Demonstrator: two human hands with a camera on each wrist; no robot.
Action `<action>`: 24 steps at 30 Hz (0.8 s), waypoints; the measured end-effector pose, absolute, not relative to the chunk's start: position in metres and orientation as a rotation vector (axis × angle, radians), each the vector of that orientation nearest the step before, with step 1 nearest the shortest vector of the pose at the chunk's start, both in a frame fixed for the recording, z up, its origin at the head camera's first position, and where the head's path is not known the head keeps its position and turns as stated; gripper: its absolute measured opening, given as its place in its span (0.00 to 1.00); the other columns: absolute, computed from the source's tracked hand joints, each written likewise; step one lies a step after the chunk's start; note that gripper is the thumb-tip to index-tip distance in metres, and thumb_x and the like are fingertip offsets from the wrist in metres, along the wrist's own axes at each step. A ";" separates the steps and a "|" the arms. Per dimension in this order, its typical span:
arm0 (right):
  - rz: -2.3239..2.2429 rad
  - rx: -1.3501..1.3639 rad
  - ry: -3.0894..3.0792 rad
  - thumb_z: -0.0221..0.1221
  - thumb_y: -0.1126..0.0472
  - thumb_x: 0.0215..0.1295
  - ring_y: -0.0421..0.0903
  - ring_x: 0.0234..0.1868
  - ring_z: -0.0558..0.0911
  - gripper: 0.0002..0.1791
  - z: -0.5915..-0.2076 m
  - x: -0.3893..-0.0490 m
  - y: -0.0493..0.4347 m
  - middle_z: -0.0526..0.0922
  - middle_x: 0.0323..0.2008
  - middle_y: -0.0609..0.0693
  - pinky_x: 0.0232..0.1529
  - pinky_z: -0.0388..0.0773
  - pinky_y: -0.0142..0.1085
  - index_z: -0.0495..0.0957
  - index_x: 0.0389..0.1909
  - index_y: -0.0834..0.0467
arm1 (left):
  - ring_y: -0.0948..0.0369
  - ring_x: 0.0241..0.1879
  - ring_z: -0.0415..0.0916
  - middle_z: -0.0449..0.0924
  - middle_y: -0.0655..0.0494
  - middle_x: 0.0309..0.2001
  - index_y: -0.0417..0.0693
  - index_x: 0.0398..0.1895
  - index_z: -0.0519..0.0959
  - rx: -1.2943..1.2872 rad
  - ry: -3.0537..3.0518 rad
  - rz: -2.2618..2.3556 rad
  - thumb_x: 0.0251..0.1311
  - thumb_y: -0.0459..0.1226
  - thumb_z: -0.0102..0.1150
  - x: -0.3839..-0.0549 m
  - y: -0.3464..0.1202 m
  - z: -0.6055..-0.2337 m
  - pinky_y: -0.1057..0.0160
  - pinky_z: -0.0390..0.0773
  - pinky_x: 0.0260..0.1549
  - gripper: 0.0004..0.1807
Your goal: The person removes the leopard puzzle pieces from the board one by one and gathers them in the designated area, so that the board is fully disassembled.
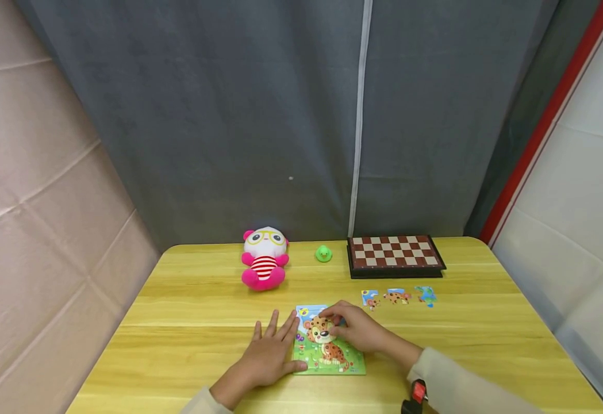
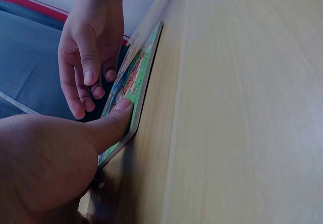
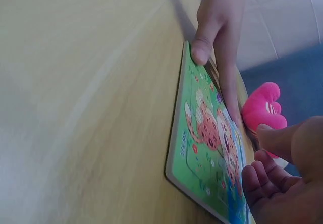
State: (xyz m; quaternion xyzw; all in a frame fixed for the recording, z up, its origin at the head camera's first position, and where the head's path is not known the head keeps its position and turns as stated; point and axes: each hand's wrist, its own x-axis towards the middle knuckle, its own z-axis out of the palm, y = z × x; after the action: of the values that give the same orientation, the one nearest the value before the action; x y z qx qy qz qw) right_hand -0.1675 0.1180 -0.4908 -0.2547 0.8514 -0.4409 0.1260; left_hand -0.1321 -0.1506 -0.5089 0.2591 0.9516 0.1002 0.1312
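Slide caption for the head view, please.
Leopard puzzle: left hand touches its left edge, right hand covers its upper right; three loose pieces lie near a checkered board.

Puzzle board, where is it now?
In the head view, the puzzle board lies on the table, low and just right of centre, left hand at its left edge, right hand at its upper right.
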 end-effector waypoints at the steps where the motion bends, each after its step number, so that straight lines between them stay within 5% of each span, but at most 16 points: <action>1: -1.278 -0.744 2.482 0.63 0.65 0.71 0.43 0.44 0.76 0.19 -0.492 -0.167 0.116 0.79 0.46 0.50 0.46 0.77 0.31 0.80 0.61 0.60 | 0.37 0.81 0.33 0.36 0.55 0.85 0.49 0.84 0.47 0.753 2.763 0.288 0.64 0.72 0.45 -0.132 -0.151 -0.509 0.22 0.46 0.69 0.56; 11: -1.284 -0.781 2.478 0.66 0.64 0.68 0.42 0.42 0.78 0.20 -0.496 -0.163 0.093 0.82 0.47 0.51 0.42 0.76 0.32 0.81 0.60 0.62 | 0.36 0.81 0.35 0.37 0.54 0.85 0.49 0.84 0.49 0.767 2.785 0.263 0.64 0.73 0.45 -0.133 -0.151 -0.510 0.22 0.47 0.69 0.56; 24: -1.234 -0.719 2.552 0.71 0.66 0.62 0.43 0.36 0.71 0.23 -0.499 -0.152 0.076 0.75 0.36 0.49 0.35 0.70 0.30 0.82 0.59 0.62 | 0.36 0.81 0.35 0.38 0.54 0.85 0.49 0.84 0.49 0.768 2.772 0.280 0.64 0.72 0.46 -0.134 -0.151 -0.510 0.22 0.48 0.69 0.55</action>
State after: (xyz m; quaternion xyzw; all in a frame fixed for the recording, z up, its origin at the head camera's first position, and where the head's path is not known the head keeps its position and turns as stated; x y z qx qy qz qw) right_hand -0.1522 0.0760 -0.4988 -0.2443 0.8675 -0.4196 0.1083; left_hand -0.1339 -0.1515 -0.5102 0.2637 0.9516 0.0962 0.1254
